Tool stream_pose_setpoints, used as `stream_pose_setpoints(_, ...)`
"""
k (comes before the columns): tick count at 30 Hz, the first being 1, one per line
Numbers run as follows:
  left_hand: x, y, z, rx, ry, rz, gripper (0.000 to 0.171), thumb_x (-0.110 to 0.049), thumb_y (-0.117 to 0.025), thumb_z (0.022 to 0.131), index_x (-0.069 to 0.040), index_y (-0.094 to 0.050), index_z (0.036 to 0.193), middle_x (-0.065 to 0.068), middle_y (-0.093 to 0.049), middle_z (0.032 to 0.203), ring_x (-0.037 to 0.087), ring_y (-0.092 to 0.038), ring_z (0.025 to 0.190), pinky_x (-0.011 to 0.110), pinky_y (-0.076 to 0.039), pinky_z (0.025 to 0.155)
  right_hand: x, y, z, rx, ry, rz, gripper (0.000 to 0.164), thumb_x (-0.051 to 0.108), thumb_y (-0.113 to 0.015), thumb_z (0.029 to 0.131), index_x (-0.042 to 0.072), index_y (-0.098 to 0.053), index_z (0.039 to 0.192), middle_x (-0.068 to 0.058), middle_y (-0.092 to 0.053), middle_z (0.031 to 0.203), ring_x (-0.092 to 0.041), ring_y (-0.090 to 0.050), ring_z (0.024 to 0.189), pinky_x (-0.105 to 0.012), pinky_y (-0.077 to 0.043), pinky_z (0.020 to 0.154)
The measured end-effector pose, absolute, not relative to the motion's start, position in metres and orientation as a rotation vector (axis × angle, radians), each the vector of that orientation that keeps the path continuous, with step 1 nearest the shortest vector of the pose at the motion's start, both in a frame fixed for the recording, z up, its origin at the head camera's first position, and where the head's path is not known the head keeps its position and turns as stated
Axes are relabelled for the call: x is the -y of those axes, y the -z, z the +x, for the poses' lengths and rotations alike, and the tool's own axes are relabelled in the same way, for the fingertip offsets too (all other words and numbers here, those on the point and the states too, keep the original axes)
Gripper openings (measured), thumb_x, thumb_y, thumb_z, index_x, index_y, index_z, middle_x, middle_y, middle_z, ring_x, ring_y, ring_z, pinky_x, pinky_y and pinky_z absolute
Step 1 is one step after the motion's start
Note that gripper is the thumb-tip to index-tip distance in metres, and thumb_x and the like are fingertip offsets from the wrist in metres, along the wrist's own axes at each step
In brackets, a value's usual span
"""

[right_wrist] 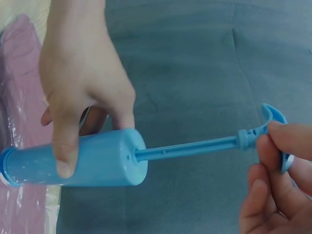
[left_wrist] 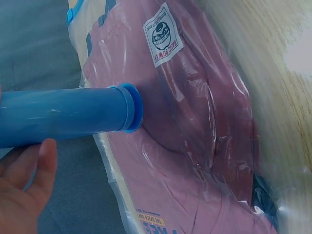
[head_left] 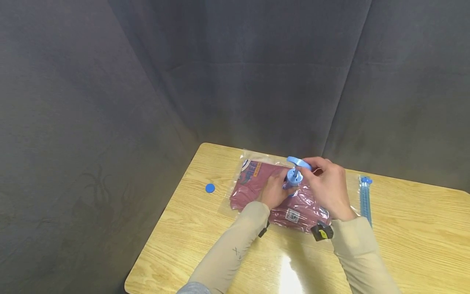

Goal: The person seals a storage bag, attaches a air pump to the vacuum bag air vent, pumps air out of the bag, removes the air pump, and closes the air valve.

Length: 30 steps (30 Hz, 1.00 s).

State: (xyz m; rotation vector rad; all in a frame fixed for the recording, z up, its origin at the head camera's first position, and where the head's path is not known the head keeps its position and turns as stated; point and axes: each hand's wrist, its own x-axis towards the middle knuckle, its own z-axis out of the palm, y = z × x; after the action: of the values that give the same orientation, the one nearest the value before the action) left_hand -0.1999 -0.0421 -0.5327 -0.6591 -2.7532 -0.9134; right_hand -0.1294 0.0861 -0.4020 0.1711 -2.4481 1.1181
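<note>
A blue hand pump (right_wrist: 102, 158) stands with its lower end against a clear plastic bag (left_wrist: 146, 170) that holds a folded maroon garment (head_left: 253, 196). My left hand (head_left: 275, 190) grips the pump's barrel, fingers and thumb on either side. Out of the barrel's top runs a blue rod (right_wrist: 195, 147), drawn a good way out. My right hand (head_left: 330, 188) pinches the curved handle (right_wrist: 267, 114) at the rod's end. A blue ring (left_wrist: 138, 108) shows where the pump meets the bag.
On the wooden table (head_left: 176, 237), left of the bag, lies a round blue cap (head_left: 210, 188). A blue zip strip with a slider (head_left: 366, 180) runs along the bag's right end. Dark grey curtains (head_left: 257, 81) hang behind and to the left of the table.
</note>
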Motion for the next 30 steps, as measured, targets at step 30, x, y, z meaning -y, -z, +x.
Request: stream_pose_setpoints(30,0.042,0.534,-0.198,2.759,0.936,-0.653,0.042,-0.036,-0.072,0.085,-0.015,-0.055,0.117,0.004,-0.072,0.107,0.017,-0.069,0.097,0.025,-0.056,0.085,-0.094,0.454,-0.151,2.555,-1.199,0.129,0.018,0.002,-0.066,0.085,-0.004,-0.071,0.102,-0.018,-0.071,0.084,-0.019,-0.06,0.067,-0.017,-0.047,0.054)
